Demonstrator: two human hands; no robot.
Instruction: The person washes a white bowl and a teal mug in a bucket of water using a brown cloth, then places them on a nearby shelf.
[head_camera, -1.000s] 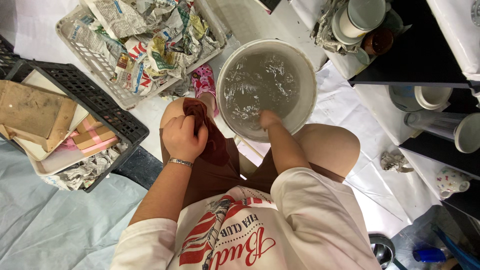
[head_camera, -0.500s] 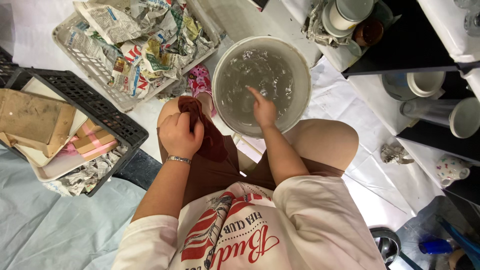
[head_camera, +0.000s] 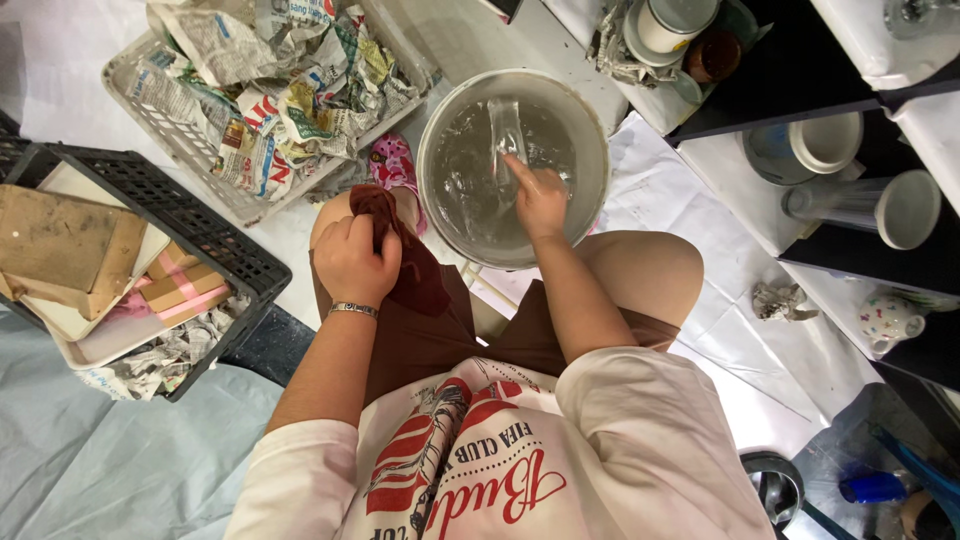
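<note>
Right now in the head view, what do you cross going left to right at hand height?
Black crate → left hand gripping a dark red cloth → right hand in the grey water basin → white cup lying on its side.

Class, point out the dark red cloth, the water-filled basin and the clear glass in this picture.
dark red cloth (head_camera: 415, 270), head view, its middle.
basin (head_camera: 435, 150), head view, left rim.
clear glass (head_camera: 503, 125), head view, its side.

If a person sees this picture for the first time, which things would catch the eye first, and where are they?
First comes the round grey basin of water at top centre, where the right hand dips in and touches a clear glass object. Next, the left hand clutches a dark red cloth on the lap. At upper left, a white basket overflows with crumpled newspaper.
</note>
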